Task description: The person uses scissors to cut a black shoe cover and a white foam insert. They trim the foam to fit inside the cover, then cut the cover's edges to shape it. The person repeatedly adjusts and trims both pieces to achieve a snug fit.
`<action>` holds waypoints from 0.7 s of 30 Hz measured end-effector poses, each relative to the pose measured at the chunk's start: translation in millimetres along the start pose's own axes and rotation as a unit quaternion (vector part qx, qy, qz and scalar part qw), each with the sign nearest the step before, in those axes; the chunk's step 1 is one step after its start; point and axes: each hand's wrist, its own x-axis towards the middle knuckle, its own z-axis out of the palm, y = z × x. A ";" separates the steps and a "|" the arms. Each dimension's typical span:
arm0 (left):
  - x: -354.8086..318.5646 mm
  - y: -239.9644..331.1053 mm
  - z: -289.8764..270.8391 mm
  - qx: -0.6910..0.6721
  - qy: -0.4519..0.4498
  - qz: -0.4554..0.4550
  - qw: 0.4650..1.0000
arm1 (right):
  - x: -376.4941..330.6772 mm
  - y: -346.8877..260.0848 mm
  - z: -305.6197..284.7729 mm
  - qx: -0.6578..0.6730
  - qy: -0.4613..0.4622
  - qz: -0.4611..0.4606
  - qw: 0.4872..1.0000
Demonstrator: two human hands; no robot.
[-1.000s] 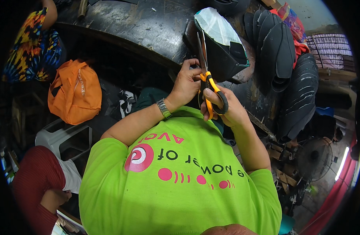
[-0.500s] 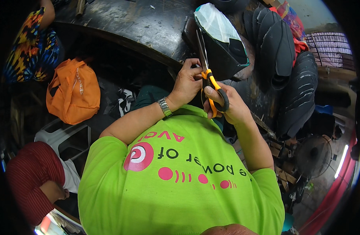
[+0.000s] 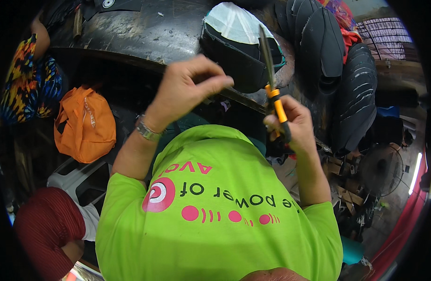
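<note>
The right hand (image 3: pixel 295 124) is gripping orange-handled scissors (image 3: pixel 273 89), blades pointing up over the dark worktop (image 3: pixel 131 33). The left hand (image 3: pixel 187 89) is pinching fingertips together, on what cannot be told. The half-trimmed cap piece (image 3: pixel 241 44) is lying untouched beyond; cutting appears unfinished.

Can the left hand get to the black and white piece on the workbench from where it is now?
Probably yes. The left hand hovers pinched just beside the black and white piece on the dark workbench, with nothing visible between them; the scissors stay in the right hand.
</note>
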 end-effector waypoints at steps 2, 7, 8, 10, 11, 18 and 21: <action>21.1 10.6 -11.8 0.109 0.037 0.136 0.984 | 6.4 -3.5 -19.4 -0.140 0.063 -0.105 0.982; 59.1 -3.4 10.7 0.286 -0.020 0.268 0.920 | 29.0 -13.1 -54.5 -0.444 0.196 -0.110 0.867; 59.4 -8.4 15.4 0.293 -0.054 0.257 0.919 | 29.0 -14.7 -58.9 -0.465 0.207 -0.089 0.856; 57.5 -17.1 22.6 0.315 -0.098 0.234 0.915 | 24.3 -18.0 -67.0 -0.500 0.198 -0.087 0.839; 56.4 -20.3 25.9 0.306 -0.094 0.258 0.911 | 21.9 -19.5 -70.3 -0.516 0.189 -0.082 0.831; 50.2 -27.1 46.4 0.279 -0.016 0.282 0.918 | 31.5 -15.9 -78.9 -0.397 0.119 -0.081 0.907; 37.8 -27.4 55.1 0.239 0.012 0.247 0.939 | 39.2 -1.2 -79.7 -0.205 0.077 -0.037 0.975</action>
